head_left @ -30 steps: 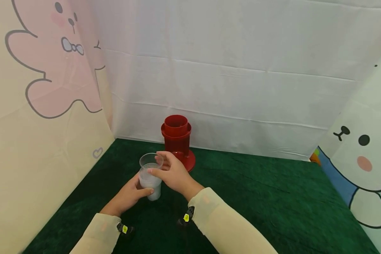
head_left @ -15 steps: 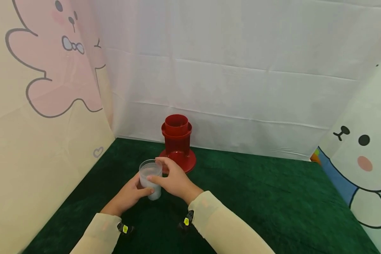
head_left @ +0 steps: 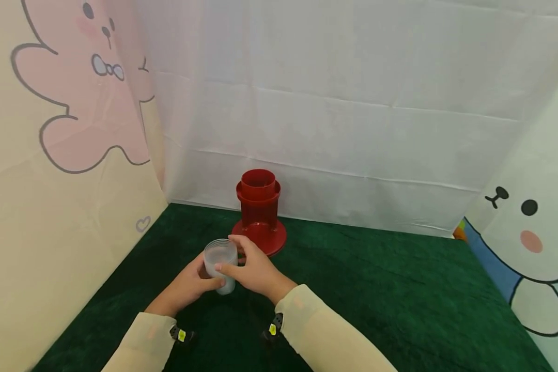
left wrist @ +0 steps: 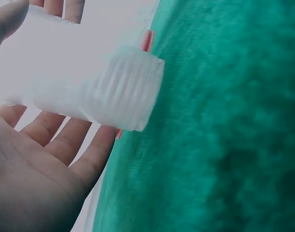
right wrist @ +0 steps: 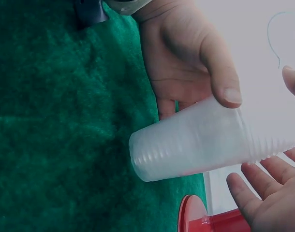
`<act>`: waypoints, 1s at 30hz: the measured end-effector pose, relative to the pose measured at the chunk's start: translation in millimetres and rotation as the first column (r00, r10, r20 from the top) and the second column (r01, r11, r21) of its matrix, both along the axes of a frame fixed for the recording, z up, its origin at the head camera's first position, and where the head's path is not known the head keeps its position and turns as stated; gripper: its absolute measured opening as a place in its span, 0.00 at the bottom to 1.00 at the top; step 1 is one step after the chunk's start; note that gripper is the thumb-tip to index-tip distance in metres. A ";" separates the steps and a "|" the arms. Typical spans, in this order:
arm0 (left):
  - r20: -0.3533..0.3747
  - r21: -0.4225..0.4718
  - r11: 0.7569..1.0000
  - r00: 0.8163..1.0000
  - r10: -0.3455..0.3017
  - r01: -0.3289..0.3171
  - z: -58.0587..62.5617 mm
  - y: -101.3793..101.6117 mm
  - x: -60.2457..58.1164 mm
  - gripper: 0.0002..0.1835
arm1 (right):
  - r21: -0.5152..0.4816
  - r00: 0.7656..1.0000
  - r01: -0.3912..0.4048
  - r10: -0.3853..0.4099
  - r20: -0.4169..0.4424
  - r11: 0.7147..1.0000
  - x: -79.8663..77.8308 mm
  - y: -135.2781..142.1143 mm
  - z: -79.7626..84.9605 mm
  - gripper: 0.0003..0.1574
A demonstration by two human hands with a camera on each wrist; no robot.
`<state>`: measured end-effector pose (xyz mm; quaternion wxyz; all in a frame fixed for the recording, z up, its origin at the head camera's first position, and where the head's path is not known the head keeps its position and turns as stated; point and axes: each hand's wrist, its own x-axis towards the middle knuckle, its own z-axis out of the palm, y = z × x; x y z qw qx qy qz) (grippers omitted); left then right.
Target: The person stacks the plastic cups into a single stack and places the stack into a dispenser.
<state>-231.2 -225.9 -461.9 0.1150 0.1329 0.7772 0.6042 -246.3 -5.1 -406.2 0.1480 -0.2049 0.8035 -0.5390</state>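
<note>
A stack of translucent ribbed plastic cups [head_left: 220,254] stands upright between both hands, close over the green cloth. My left hand [head_left: 186,287] grips the lower part of the stack, its thumb across the front. Nearer the top, my right hand [head_left: 259,268] holds the side by the rims, with its thumb in front and its fingers round the far side. In the left wrist view the ribbed base of the cup stack [left wrist: 123,92] points to the right. The right wrist view shows the left thumb on the stack's wall and the right fingers beside its banded rims.
A red plastic tube on a round base [head_left: 259,206] stands just behind the hands, near the back curtain. Green plush cloth [head_left: 376,284] covers the table. White and cartoon-printed curtains [head_left: 335,129] enclose the back and sides. Each wrist carries a small dark camera.
The clear upper cup has slid down into the stack, so the stack is shorter. My right hand has lowered slightly with it; the left hand has stayed in place.
</note>
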 end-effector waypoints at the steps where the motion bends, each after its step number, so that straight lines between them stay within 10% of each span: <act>1: -0.003 -0.003 1.000 1.000 -0.001 0.001 -0.5 -0.3 0.0 0.42 | 0.000 1.000 0.005 -0.005 0.003 1.000 0.6 0.3 0.2 0.46; 30: -0.199 -0.105 0.994 0.980 0.013 -0.035 19.9 -28.6 16.1 0.32 | -0.145 0.997 0.071 -0.064 0.054 0.987 11.4 3.4 -17.1 0.41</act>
